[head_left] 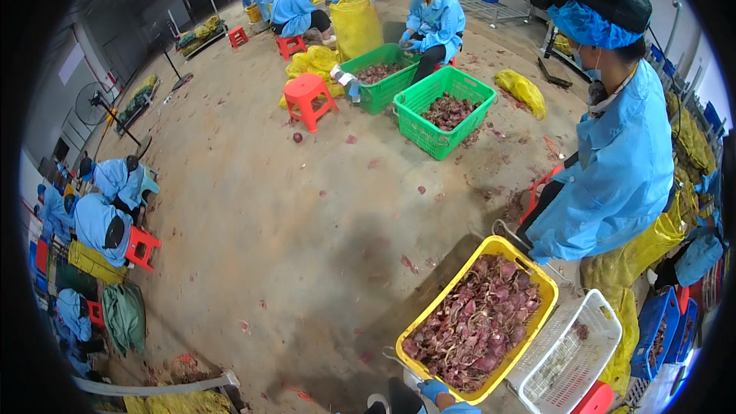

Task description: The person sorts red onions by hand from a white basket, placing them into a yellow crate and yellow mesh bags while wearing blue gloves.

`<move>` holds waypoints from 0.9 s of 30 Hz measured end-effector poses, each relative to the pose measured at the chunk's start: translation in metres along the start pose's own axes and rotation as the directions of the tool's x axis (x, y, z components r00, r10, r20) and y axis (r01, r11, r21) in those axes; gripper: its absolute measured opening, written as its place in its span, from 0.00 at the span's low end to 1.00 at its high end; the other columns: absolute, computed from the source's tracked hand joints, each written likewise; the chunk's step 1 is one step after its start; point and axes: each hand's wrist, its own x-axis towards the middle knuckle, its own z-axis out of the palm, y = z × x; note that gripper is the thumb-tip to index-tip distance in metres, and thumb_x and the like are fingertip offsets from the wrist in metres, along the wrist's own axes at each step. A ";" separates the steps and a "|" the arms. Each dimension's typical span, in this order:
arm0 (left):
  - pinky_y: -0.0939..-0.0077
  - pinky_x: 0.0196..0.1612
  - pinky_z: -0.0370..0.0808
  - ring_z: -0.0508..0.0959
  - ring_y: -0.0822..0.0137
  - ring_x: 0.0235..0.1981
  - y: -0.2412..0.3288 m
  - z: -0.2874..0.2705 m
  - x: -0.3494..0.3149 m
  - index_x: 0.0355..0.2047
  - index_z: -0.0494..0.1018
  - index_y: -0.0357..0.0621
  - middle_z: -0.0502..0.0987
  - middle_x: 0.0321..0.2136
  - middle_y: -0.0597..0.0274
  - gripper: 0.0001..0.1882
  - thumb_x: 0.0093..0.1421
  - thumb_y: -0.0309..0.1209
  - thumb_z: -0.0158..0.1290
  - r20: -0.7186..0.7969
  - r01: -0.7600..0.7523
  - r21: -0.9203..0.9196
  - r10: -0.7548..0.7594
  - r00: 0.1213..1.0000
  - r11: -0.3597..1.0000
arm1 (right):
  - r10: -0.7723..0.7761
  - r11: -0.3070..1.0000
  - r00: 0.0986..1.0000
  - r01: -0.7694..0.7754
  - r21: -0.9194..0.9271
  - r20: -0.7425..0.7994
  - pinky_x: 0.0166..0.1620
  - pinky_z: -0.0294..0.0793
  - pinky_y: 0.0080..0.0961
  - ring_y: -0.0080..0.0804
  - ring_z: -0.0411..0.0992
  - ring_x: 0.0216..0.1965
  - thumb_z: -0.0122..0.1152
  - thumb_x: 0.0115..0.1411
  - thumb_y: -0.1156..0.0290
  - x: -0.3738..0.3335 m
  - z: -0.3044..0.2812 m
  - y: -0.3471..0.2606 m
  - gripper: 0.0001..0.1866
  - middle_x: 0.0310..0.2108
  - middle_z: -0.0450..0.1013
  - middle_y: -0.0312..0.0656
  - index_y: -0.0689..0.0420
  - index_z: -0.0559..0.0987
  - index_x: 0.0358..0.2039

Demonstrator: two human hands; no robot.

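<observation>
A yellow crate (546,291) filled with reddish-purple bulbs that look like onions (479,322), with loose skins and dry roots, lies at the lower right. At its near end my right hand (434,389), in a blue glove, is curled at the rim; only part of it shows. A thin metal loop sticks out beside that end. My left hand is not in view. Beyond the crate's far end a co-worker (621,161) in a blue smock leans toward it, hands hidden. Against the yellow crate's right side stands a white crate (529,372) with a few scraps.
Two green crates (437,146) of bulbs stand farther off, near a seated worker (437,23) and a red stool (307,96). Yellow net sacks (521,92) and peelings lie on the concrete floor (307,245). Several workers sit at the left (103,222). A red stool (594,399) is at the lower right.
</observation>
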 end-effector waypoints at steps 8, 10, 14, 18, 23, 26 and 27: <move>0.66 0.22 0.73 0.76 0.61 0.21 0.072 0.014 -0.019 0.37 0.72 0.43 0.77 0.25 0.55 0.13 0.62 0.40 0.47 0.062 -0.001 -0.004 0.001 0.998 1.000 | -0.083 0.990 0.989 0.095 -0.101 0.121 0.57 0.67 0.37 0.49 0.71 0.53 0.46 0.59 0.42 -0.105 -0.043 -0.035 0.30 0.49 0.76 0.48 0.52 0.80 0.47; 0.66 0.22 0.73 0.76 0.61 0.20 0.077 0.008 -0.026 0.36 0.72 0.43 0.76 0.24 0.55 0.13 0.62 0.39 0.47 0.072 0.020 -0.021 -0.018 0.997 1.000 | -0.097 0.992 0.987 0.107 -0.074 0.125 0.56 0.68 0.38 0.48 0.73 0.51 0.47 0.60 0.43 -0.122 -0.053 -0.047 0.29 0.47 0.77 0.46 0.54 0.80 0.47; 0.66 0.20 0.72 0.75 0.61 0.18 0.085 -0.011 -0.028 0.34 0.72 0.43 0.76 0.22 0.55 0.12 0.61 0.38 0.47 0.112 0.092 -0.047 -0.086 0.990 0.995 | 0.003 1.000 0.999 -0.004 0.019 0.053 0.53 0.70 0.38 0.46 0.74 0.48 0.47 0.61 0.45 -0.126 -0.071 -0.064 0.27 0.44 0.78 0.44 0.54 0.80 0.46; 0.65 0.19 0.71 0.75 0.61 0.17 0.076 -0.096 -0.016 0.32 0.72 0.42 0.75 0.21 0.55 0.11 0.60 0.37 0.47 0.085 0.189 -0.053 -0.184 0.979 0.981 | -0.134 0.986 0.991 0.134 -0.100 0.013 0.53 0.70 0.38 0.48 0.74 0.48 0.47 0.60 0.45 -0.184 -0.120 -0.164 0.27 0.45 0.77 0.48 0.53 0.81 0.44; 0.65 0.17 0.70 0.74 0.60 0.15 0.163 -0.177 0.052 0.29 0.72 0.42 0.75 0.18 0.55 0.10 0.59 0.36 0.47 0.035 0.092 -0.032 -0.091 0.995 0.995 | 0.082 0.996 0.996 -0.081 0.030 -0.047 0.54 0.69 0.39 0.51 0.73 0.49 0.45 0.58 0.40 -0.191 -0.146 -0.227 0.30 0.45 0.76 0.51 0.52 0.81 0.41; 0.66 0.18 0.70 0.75 0.61 0.15 0.240 -0.186 0.110 0.29 0.73 0.43 0.76 0.19 0.56 0.10 0.57 0.36 0.49 -0.028 -0.008 -0.059 0.006 1.000 0.998 | -0.020 1.000 0.992 0.022 0.010 -0.121 0.55 0.69 0.40 0.51 0.73 0.50 0.43 0.59 0.40 -0.173 -0.169 -0.246 0.31 0.46 0.76 0.53 0.54 0.81 0.42; 0.67 0.19 0.71 0.76 0.61 0.17 0.281 -0.175 0.123 0.32 0.73 0.42 0.77 0.22 0.55 0.11 0.58 0.36 0.49 -0.006 -0.070 -0.003 0.070 0.998 0.998 | -0.054 0.998 0.992 0.049 -0.040 -0.118 0.55 0.69 0.40 0.51 0.72 0.50 0.42 0.60 0.40 -0.171 -0.192 -0.254 0.32 0.46 0.75 0.54 0.55 0.80 0.43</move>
